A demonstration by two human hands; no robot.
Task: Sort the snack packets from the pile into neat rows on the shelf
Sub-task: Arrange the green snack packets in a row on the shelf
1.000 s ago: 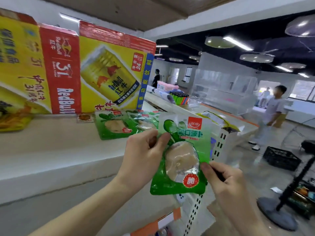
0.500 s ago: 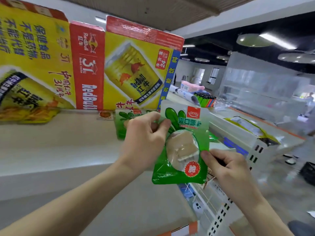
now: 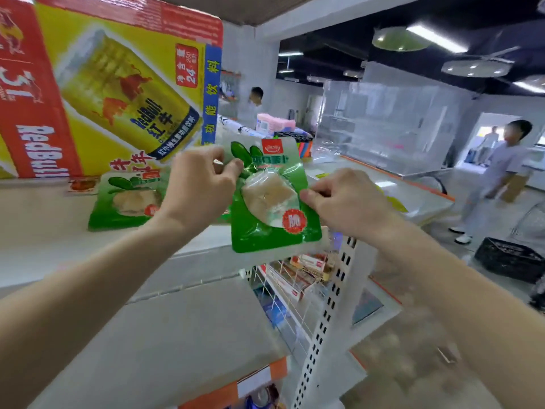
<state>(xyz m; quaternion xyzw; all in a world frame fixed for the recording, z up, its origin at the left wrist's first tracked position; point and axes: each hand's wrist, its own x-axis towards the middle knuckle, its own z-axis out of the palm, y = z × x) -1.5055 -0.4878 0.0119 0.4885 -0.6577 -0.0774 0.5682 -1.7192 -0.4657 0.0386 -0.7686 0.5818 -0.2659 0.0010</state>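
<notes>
- The left hand [image 3: 200,184] and right hand [image 3: 345,199] pinch opposite edges of the glossy green plastic snack packet [image 3: 271,202]; the slick film may slip.
- Landing askew beside the matching green packet [image 3: 126,202] on the white shelf [image 3: 44,231] would break the row.

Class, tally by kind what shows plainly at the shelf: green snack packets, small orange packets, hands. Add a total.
Green snack packets: 2 (held packet, packet on shelf)
Small orange packet: 1
Hands: 2 (left hand, right hand)
Total: 5

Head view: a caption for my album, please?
Left hand and right hand pinch a green snack packet by the shelf, near a matching packet lying there.
</notes>
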